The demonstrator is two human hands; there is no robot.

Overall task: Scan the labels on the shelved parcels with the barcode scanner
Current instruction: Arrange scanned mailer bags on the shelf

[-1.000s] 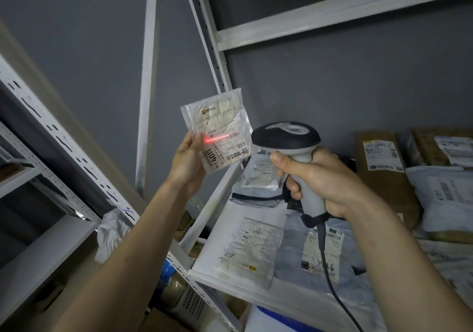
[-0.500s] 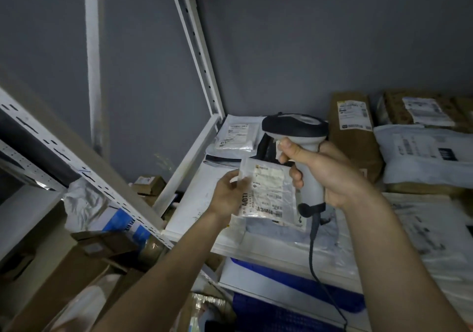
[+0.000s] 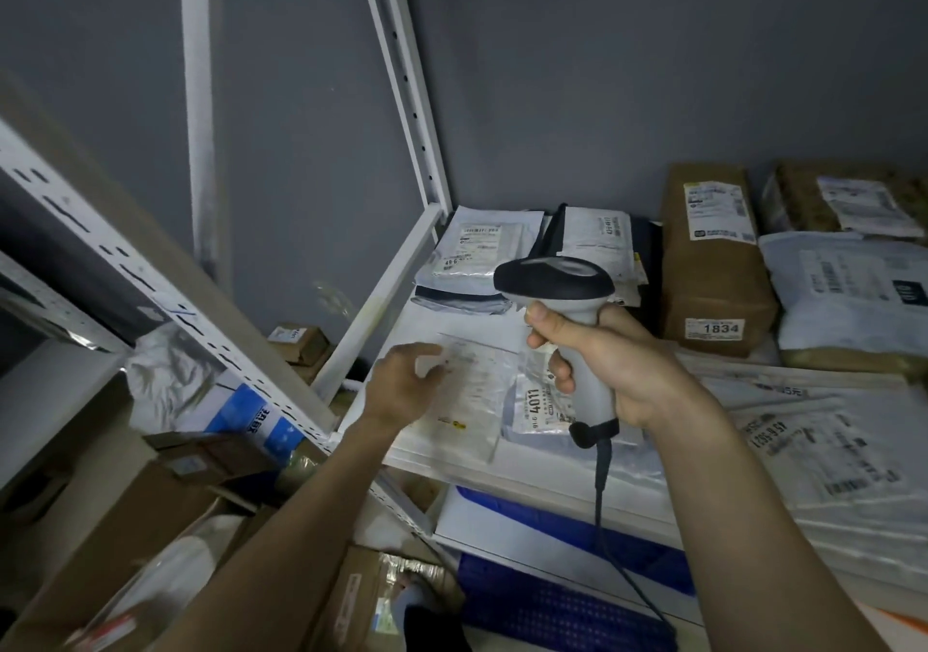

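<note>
White metal shelf [image 3: 507, 465] carries flat plastic parcels and a brown cardboard box [image 3: 713, 270] at two o'clock. Right hand [image 3: 617, 365] grips the grey corded barcode scanner [image 3: 557, 290] at centre. Left hand [image 3: 401, 390], blurred, fingers loose, hovers at nine o'clock beside the small clear parcel labelled 4011 [image 3: 540, 408].

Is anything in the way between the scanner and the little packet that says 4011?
Only the person's own right hand, which grips the scanner and covers part of the 4011 packet lying on the shelf. The scanner's head sits above the packet. The left hand hovers beside it, empty.
</note>
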